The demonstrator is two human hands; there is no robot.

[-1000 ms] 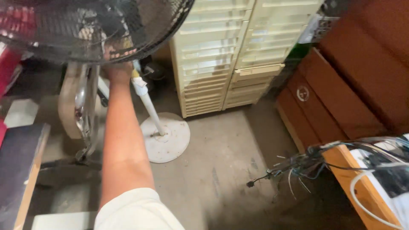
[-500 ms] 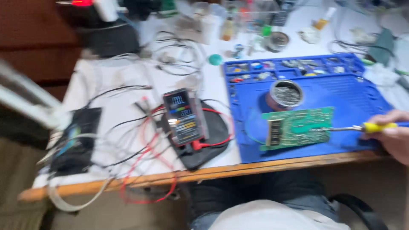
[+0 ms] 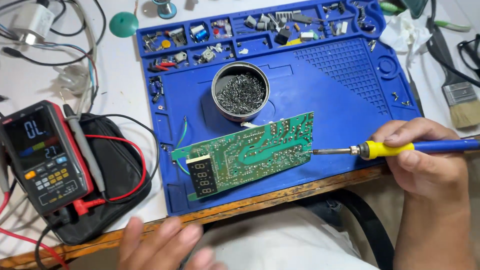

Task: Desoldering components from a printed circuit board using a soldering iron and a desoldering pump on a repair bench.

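Right hand (image 3: 425,165), lower right of frame: closed around the handle of a soldering iron (image 3: 395,148) (yellow collar, blue grip). Iron lies nearly level, pointing left; its tip touches the right edge of a green circuit board (image 3: 250,152).

Left hand (image 3: 162,247), bottom edge, left of centre: fingers spread and loose, holding nothing, just below the wooden table edge (image 3: 280,197).

Board lies solder side up, tilted, in the lower middle of a blue work mat (image 3: 350,95). A small black digit display (image 3: 202,177) sits at the board's lower left corner; a thin green wire (image 3: 184,131) rises from its left end.

Just above the board, touching or nearly so: round tin of metal tip-cleaning wool (image 3: 241,95).

Mat's upper compartments hold small loose components (image 3: 200,40).

Left of frame: multimeter (image 3: 42,155), screen lit, resting on a black pouch (image 3: 120,170) with red and black probe leads (image 3: 100,167).

Far right: paintbrush (image 3: 460,100) on the white tabletop. Upper left: green dome-shaped piece (image 3: 123,24).
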